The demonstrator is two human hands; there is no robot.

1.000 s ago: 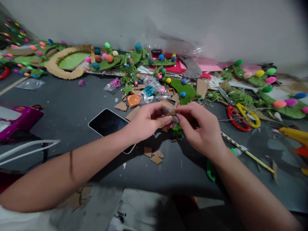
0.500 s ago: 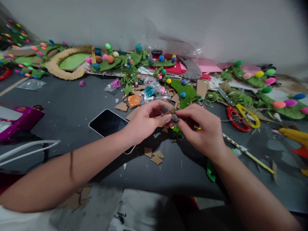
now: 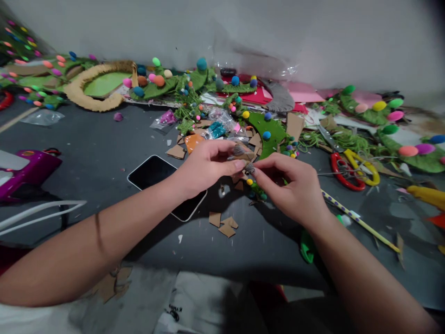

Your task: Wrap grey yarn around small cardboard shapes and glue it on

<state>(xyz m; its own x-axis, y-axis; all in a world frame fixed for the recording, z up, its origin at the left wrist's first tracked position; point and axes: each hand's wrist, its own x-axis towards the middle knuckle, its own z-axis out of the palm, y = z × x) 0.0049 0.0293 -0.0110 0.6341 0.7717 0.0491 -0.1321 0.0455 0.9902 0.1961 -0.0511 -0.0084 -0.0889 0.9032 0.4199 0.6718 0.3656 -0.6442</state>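
Above the middle of the dark table, a small brown cardboard piece wound in part with grey yarn is between my two hands. My left hand pinches the cardboard with thumb and fingers from the left side. On the right, my right hand has thumb and forefinger closed at the yarn-wrapped end. Fingers cover part of the piece. A grey strand shows to the right of my right hand. Under my left forearm lies a phone with a dark screen.
Red-handled scissors and yellow-handled scissors lie at right, by a dotted pencil and a yellow glue gun. Cardboard scraps lie in front. Green pompom wreaths and a tan yarn ring line the back.
My fingers have shifted slightly on the wrapped cardboard piece, which has turned a little. My left hand has moved slightly left and more of the phone's lower corner shows.
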